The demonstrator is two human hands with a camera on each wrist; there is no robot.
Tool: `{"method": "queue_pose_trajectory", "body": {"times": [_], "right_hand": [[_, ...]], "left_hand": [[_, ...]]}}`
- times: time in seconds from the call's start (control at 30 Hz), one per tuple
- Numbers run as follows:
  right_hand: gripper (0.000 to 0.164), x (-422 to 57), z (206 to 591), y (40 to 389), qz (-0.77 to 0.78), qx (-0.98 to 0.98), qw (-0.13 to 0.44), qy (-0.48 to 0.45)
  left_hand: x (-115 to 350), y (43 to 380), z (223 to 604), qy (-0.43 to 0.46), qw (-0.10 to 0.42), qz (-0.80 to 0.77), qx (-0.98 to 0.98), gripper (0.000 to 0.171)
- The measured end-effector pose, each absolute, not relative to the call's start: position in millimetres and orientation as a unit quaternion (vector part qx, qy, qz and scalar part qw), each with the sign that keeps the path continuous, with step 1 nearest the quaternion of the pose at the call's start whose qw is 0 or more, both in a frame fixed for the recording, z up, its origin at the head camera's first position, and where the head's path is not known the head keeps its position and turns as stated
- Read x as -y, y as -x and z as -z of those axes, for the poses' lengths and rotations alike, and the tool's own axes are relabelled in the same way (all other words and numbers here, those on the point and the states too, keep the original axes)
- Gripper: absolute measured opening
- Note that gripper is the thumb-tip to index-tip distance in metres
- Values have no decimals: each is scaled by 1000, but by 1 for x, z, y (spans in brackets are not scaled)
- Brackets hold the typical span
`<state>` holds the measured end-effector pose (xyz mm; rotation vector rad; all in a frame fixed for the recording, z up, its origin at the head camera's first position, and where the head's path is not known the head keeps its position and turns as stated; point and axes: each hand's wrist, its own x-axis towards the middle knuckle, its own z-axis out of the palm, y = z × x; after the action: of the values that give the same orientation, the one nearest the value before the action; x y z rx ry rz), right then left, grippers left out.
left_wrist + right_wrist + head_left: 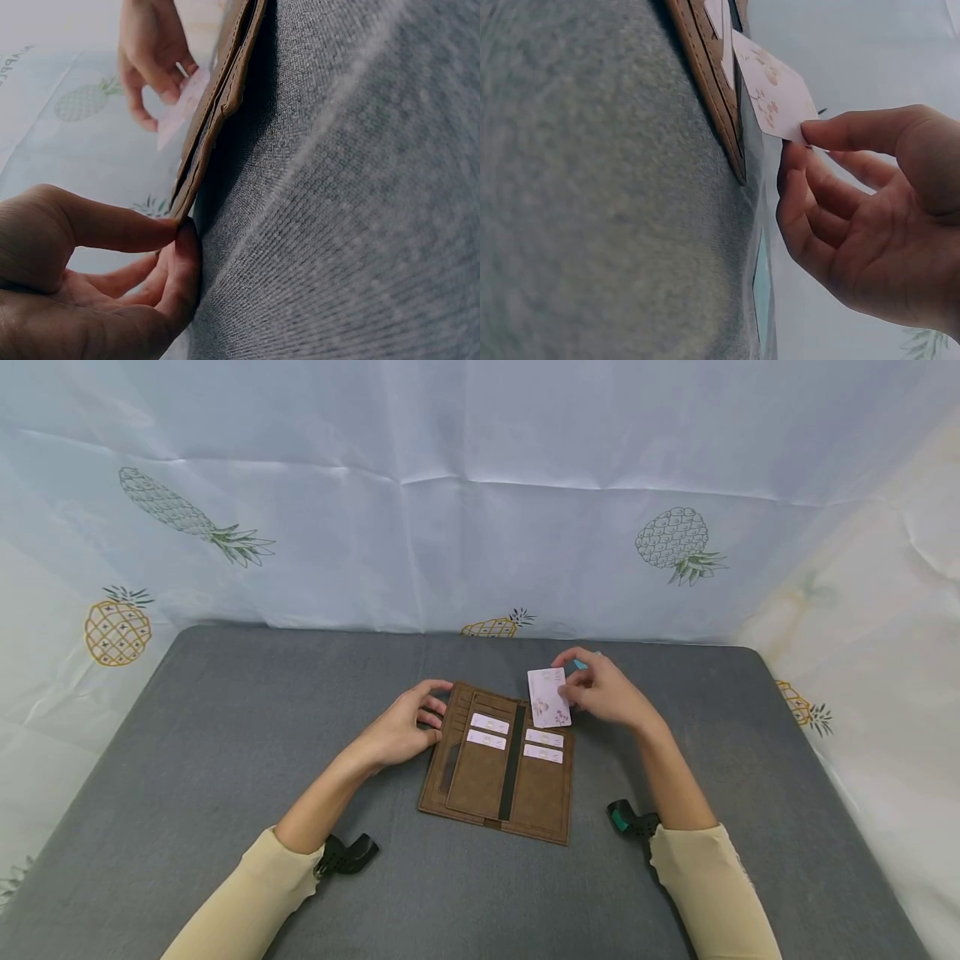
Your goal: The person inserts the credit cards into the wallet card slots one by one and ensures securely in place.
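Note:
A brown wallet [480,785] lies opened flat on the table, a dark band down its middle. Pale pink cards [486,740] peek out of slots on both its panels. At its left edge, my left hand [401,727] pinches the wallet's rim between thumb and fingers, as the left wrist view shows. My right hand [600,689] holds a pink card [549,697] with a floral print by its right edge. That card stands over the top of the right panel, and its lower end overlaps the wallet there. In the right wrist view, thumb and forefinger grip the card's corner.
A grey cloth-covered table [300,693] carries the wallet. Behind it hangs a pale curtain [450,552] printed with pineapples. Something light blue [580,664] shows partly behind the right hand. Black wrist devices [348,855] are strapped near both sleeves.

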<state>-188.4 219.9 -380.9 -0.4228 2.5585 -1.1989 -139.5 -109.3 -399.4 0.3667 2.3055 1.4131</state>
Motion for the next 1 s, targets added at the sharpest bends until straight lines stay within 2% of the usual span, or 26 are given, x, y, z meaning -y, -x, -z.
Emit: {"method": "queue_pose_trajectory", "body": {"times": [0.53,0.8,1.0], "right_hand": [[28,-217,382,184,370,-898,186,152],[15,-213,383,183,338,-909,177,167],[12,-214,383,183,330,-909,187,175]], "left_hand": [[115,141,399,-135,213,-537,-805,68],[120,145,402,-131,232,-565,-781,69],[122,147,402,-120,251,-586,-761,69]]}}
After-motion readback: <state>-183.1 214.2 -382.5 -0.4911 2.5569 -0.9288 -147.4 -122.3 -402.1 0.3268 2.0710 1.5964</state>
